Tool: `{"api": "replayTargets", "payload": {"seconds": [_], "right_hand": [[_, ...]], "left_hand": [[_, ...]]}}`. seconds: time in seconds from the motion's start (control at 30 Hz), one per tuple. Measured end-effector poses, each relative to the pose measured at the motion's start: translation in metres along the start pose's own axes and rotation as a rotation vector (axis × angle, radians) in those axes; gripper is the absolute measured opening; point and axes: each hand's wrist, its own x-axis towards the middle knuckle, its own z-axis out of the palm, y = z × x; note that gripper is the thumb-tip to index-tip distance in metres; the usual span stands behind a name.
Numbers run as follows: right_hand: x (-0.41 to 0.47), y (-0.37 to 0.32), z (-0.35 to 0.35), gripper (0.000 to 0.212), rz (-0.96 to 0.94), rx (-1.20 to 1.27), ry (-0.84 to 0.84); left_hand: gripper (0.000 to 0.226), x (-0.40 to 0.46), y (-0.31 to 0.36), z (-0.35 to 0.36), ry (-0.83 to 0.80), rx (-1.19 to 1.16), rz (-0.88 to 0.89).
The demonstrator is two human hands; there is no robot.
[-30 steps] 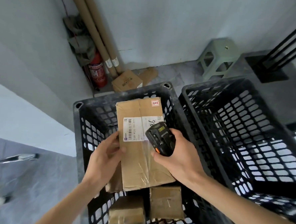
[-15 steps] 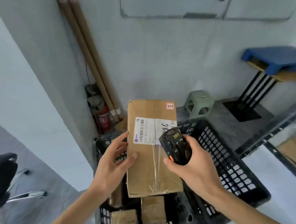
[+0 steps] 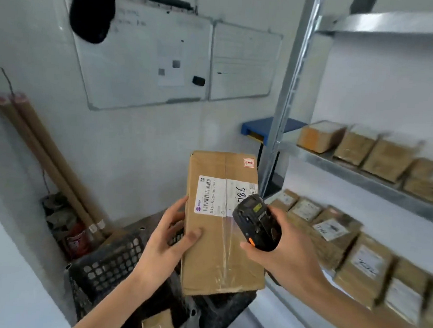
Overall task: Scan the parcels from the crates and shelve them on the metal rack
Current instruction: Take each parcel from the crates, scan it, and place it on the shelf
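**Parcel held up before the rack**

The left hand [image 3: 162, 246] grips the cardboard parcel [image 3: 221, 230] by its left edge, above the black crate [image 3: 107, 266]. The right hand [image 3: 288, 259] clasps the scanner [image 3: 256, 223] against its label. Beyond, boxes line the metal rack [image 3: 349, 169].

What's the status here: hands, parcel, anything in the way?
Left hand holds parcel above crate. Right hand grips scanner at its label. Rack at right, nothing between.

Parcel [image 3: 219, 230] between my left hand [image 3: 165, 244] and right hand [image 3: 280, 259]; crate [image 3: 108, 263] below, rack [image 3: 362, 170] right, whiteboards [image 3: 151, 58] behind.
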Motion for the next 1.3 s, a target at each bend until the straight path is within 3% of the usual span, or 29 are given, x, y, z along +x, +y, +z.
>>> {"api": "replayTargets", "payload": {"seconds": [0.33,0.43,0.77,1.0,1.3], "right_hand": [[-0.140,0.010,-0.175,0.064,0.120,-0.240,0.268],[-0.189,0.022,-0.229,0.058,0.218,-0.330,0.317],[-0.360,0.060,-0.410,0.071,0.473,-0.580,0.470],[-0.459,0.075,-0.515,0.075,0.596,-0.703,0.513],[-0.547,0.092,-0.604,0.077,0.686,-0.785,0.589]], "left_hand": [[0.063,-0.048,0.070,0.168,-0.344,-0.082,0.120],[0.066,-0.063,0.093,0.231,-0.466,-0.070,0.135],[0.071,-0.153,0.161,0.461,-0.781,-0.058,0.142],[0.074,-0.227,0.191,0.600,-0.908,-0.110,0.192],[0.077,-0.304,0.215,0.711,-1.053,-0.143,0.235]]}}
